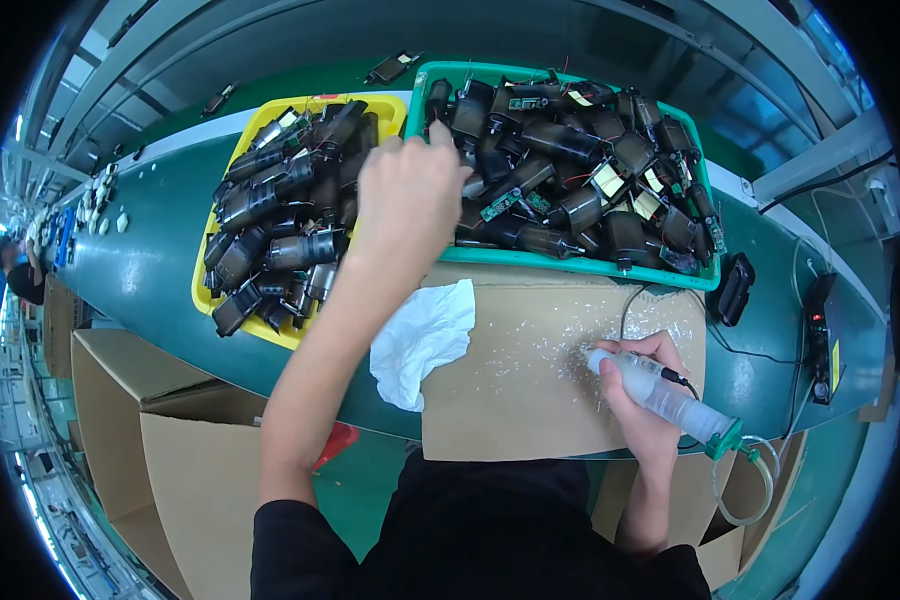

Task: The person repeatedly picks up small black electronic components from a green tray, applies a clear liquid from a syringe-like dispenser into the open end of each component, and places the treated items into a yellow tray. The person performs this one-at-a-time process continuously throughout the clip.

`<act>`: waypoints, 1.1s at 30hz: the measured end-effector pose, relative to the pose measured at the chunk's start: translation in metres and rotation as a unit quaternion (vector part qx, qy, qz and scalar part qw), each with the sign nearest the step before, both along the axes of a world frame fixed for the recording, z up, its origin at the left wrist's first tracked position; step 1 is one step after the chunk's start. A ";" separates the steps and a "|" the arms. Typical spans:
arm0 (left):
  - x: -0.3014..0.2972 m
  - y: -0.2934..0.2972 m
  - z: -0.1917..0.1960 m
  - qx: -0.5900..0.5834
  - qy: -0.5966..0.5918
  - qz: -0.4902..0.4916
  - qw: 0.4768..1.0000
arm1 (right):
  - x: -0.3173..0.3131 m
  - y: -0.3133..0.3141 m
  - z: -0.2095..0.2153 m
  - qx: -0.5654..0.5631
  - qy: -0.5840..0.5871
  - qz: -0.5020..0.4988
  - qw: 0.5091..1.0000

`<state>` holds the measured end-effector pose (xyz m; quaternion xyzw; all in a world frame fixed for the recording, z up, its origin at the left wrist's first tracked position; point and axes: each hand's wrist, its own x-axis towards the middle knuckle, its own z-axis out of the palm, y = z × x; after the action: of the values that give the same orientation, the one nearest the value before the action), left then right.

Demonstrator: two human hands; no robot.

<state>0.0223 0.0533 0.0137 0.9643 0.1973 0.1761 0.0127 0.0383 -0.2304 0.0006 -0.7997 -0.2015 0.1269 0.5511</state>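
Observation:
My left hand (410, 195) is over the near left corner area of the green basket (560, 262), beside the yellow basket (300, 338). Its fingers are curled downward, and their tips are mostly hidden among the dark parts. Just beyond the index finger is a dark plastic-cased part (437, 97). My right hand (650, 405) is closed around a clear glue syringe (660, 392) with whitish contents, a green cap and a thin hose. The syringe's pale tip points left over a cardboard sheet (510, 400) strewn with white bits.
Dark motor-like parts (270, 190), some with green circuit boards, fill both baskets. A crumpled white cloth (422, 340) lies on the cardboard's left edge. To the right are a black device (820, 335) with cables and a black case (734, 290). Open cardboard boxes (180, 460) stand below the bench.

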 end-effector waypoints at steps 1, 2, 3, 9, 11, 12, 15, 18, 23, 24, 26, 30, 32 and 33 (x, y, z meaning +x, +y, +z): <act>0.006 -0.006 -0.002 0.000 0.024 0.029 0.999 | -0.001 0.000 0.000 -0.002 0.002 -0.001 1.000; 0.008 -0.009 -0.006 0.014 0.035 0.030 0.999 | -0.002 0.001 0.000 -0.005 0.003 -0.002 1.000; 0.010 -0.009 -0.010 0.008 0.018 0.031 0.999 | -0.002 0.001 0.000 -0.006 0.001 0.001 1.000; 0.001 -0.004 -0.004 -0.080 -0.107 0.026 0.991 | 0.000 -0.001 -0.001 -0.006 0.000 0.007 1.000; -0.011 -0.002 0.015 -0.213 -0.134 -0.011 0.968 | -0.001 -0.002 0.000 -0.006 0.011 0.005 1.000; -0.017 0.001 0.018 -0.317 -0.144 -0.048 0.936 | 0.000 -0.004 0.002 0.009 0.018 0.006 1.000; -0.023 -0.005 0.030 -0.594 -0.146 -0.175 0.772 | 0.003 -0.007 0.011 0.063 0.027 0.001 0.998; -0.020 -0.017 0.027 -0.783 -0.144 -0.271 0.541 | 0.008 -0.005 0.029 0.116 -0.025 -0.005 0.993; -0.001 -0.047 0.003 -0.875 -0.095 -0.322 0.349 | 0.004 0.007 0.070 0.231 -0.076 -0.018 0.970; 0.001 -0.049 -0.002 -0.869 -0.079 -0.351 0.340 | 0.002 0.010 0.078 0.252 -0.078 -0.013 0.964; 0.001 -0.058 -0.007 -0.879 -0.066 -0.367 0.298 | -0.004 0.020 0.084 0.255 -0.085 -0.036 0.962; -0.013 -0.059 -0.008 -0.867 -0.026 -0.361 0.342 | -0.008 0.035 0.085 0.200 -0.077 -0.045 0.976; -0.017 -0.057 -0.007 -0.879 -0.011 -0.341 0.334 | -0.009 0.036 0.082 0.190 -0.066 -0.009 0.980; -0.018 -0.058 -0.009 -0.882 -0.016 -0.344 0.321 | -0.009 0.037 0.080 0.190 -0.062 0.005 0.980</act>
<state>0.0046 -0.0042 0.0043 0.3630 -0.1131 -0.1068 0.9187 0.0294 -0.1938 0.0805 -0.6856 -0.2596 0.0392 0.6790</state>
